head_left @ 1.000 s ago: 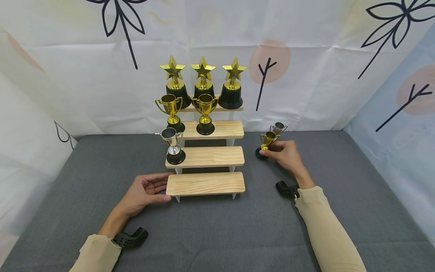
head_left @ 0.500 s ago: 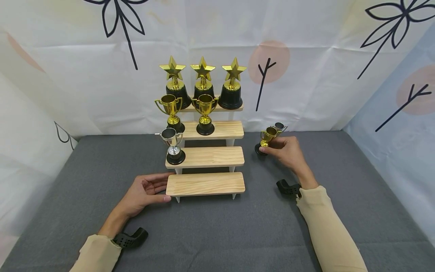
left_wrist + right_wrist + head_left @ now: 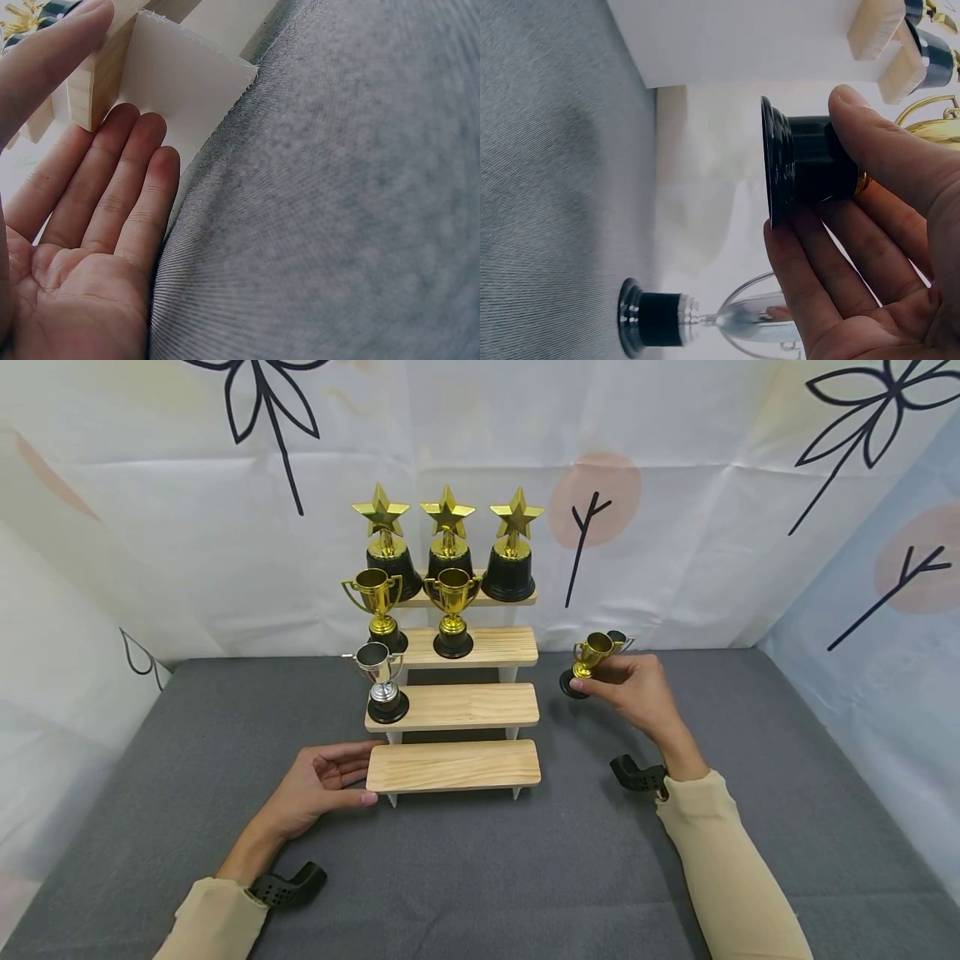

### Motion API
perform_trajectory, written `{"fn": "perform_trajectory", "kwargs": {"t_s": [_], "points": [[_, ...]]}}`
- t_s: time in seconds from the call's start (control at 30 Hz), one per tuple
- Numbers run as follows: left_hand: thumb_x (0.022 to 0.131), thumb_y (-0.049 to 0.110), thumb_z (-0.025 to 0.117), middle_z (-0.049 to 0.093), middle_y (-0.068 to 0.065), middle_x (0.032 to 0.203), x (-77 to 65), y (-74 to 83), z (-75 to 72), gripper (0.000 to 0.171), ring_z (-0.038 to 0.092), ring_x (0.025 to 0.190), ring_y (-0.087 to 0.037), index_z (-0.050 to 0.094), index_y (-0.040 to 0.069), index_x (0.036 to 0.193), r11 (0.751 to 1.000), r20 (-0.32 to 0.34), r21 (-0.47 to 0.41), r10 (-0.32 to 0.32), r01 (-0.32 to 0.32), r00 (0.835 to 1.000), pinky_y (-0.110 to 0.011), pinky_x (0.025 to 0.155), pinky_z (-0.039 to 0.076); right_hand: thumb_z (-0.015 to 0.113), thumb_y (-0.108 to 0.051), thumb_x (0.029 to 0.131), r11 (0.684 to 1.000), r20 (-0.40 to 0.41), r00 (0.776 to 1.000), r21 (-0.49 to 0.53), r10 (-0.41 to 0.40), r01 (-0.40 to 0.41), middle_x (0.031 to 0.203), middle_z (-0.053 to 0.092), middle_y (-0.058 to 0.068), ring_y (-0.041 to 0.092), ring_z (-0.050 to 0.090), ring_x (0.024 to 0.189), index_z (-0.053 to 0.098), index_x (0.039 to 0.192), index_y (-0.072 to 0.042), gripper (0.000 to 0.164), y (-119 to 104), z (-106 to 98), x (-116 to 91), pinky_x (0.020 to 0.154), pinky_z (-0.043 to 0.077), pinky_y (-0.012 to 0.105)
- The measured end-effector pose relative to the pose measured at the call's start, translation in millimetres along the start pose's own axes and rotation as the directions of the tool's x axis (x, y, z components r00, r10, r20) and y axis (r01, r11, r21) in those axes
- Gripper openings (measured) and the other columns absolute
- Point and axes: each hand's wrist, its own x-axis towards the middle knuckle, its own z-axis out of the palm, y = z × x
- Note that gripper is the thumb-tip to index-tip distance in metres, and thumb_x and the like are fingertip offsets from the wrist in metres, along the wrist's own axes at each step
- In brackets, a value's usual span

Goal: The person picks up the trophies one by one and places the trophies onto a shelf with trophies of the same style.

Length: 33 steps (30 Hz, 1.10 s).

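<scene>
My right hand [image 3: 633,693] pinches a small gold trophy cup [image 3: 595,649] by its black base [image 3: 817,154]. In the right wrist view that base is clear of the grey cloth. A silver trophy cup [image 3: 754,319] stands on the cloth behind it, partly covered by my fingers. Straight fingers of my left hand [image 3: 315,785] lie at the left end of the lowest board of a stepped wooden shelf [image 3: 453,766]. Close up in the left wrist view, their tips meet the board [image 3: 94,94] and its white support [image 3: 176,79]. The left thumb is at the board's front corner.
Three gold star trophies [image 3: 447,518] stand on the top board. Two gold cups [image 3: 453,597] are on the board below, and a silver cup [image 3: 384,681] stands left on the one under that. Grey cloth [image 3: 450,885] covers the table before a printed fabric backdrop [image 3: 675,527].
My right hand has raised the gold cup slightly and shifted it a little left, so it hides more of the silver cup behind. The left hand stays where it was.
</scene>
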Motion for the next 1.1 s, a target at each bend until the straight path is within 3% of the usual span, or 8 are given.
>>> {"fn": "perform_trajectory", "kwargs": {"t_s": [0.47, 0.77, 1.1], "points": [[0.079, -0.015, 0.078, 0.064, -0.004, 0.134, -0.1, 1.0, 0.5, 0.067, 0.065, 0.118, -0.018, 0.045, -0.023, 0.137, 1.0, 0.0, -0.001, -0.004, 0.004, 1.0, -0.032, 0.1, 0.055, 0.087, -0.014, 0.082, 0.997, -0.021, 0.997, 0.017, -0.068, 0.069, 0.105, 0.075, 0.017, 0.002, 0.07, 0.09, 0.077, 0.111, 0.001, 0.035, -19, -2, -5, 0.076, 0.057, 0.013], [0.079, -0.015, 0.077, 0.065, -0.002, 0.133, -1.3, 0.8, -0.7, 0.067, 0.065, 0.118, -0.017, 0.045, -0.023, 0.137, 1.0, 0.0, 0.002, -0.002, 0.002, 1.0, -0.032, 0.1, 0.055, 0.087, -0.013, 0.082, 0.995, -0.027, 0.995, 0.03, -0.097, 0.098, 0.104, 0.075, 0.015, 0.024, 0.073, 0.098, 0.078, 0.109, 0.0, 0.032, -31, 0, -7, 0.081, 0.057, 0.014], [0.079, -0.016, 0.077, 0.065, -0.002, 0.134, -0.2, -0.8, -0.4, 0.066, 0.065, 0.119, -0.018, 0.046, -0.023, 0.137, 1.0, -0.002, -0.007, -0.002, 0.002, 1.0, -0.032, 0.1, 0.056, 0.085, -0.006, 0.082, 0.985, -0.049, 0.986, 0.07, -0.157, 0.16, 0.107, 0.075, 0.015, 0.004, 0.07, 0.095, 0.078, 0.109, 0.002, 0.028, -38, -3, -9, 0.084, 0.058, 0.016]]}}
